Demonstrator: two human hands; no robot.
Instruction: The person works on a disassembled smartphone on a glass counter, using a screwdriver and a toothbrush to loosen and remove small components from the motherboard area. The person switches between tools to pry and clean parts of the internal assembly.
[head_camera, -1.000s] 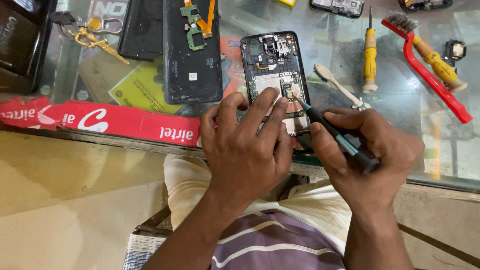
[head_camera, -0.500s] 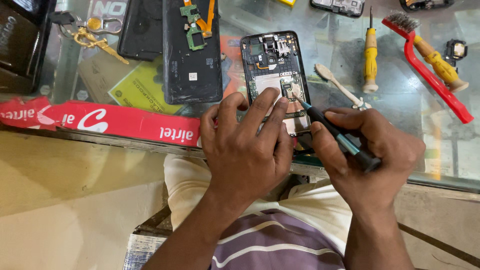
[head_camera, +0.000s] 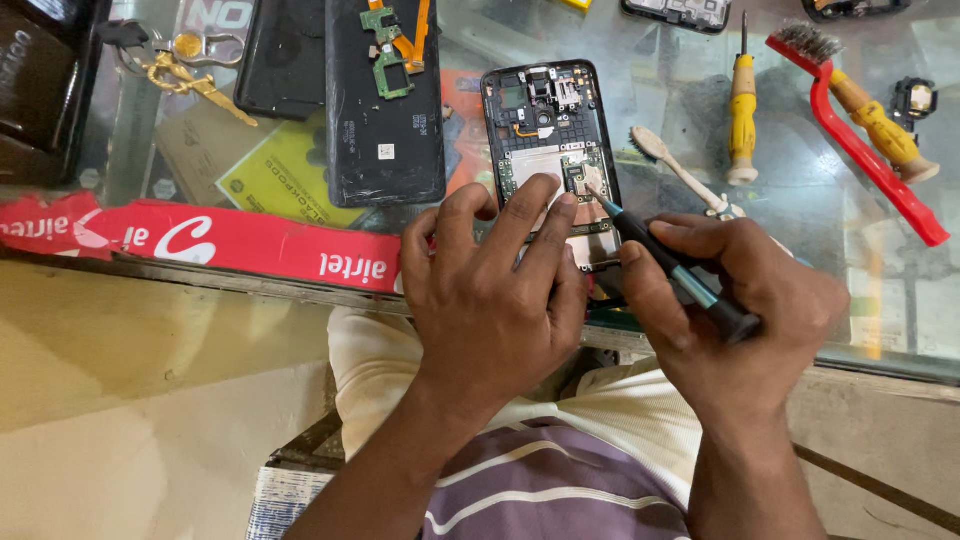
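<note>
Here, two hands, left hand (head_camera: 490, 290) and right hand (head_camera: 735, 320), work one opened phone (head_camera: 548, 130), apparently with one screwdriver (head_camera: 665, 265).

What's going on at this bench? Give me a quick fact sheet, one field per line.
Setting: glass counter
Left hand: fingers pressing down on an opened phone, its back off and circuit board showing
Right hand: gripping a dark screwdriver, tip on the board
Left of phone: black back cover carrying a small green board part
Right of phone: white toothbrush, yellow screwdriver, red-handled brush
Far left: keys
Counter edge: red banner strip
</note>
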